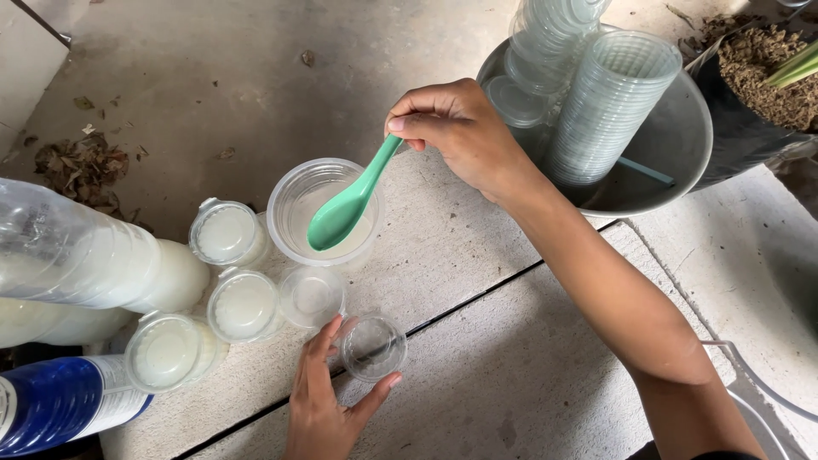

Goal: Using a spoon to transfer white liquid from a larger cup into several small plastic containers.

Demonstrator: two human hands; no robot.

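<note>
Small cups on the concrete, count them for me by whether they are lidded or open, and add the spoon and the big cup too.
Lidded small cups with white filling: 3
Open empty small cups: 2, one against the left hand
Large clear cup: 1
Green spoon, in the right hand: 1
Total: 7
</note>
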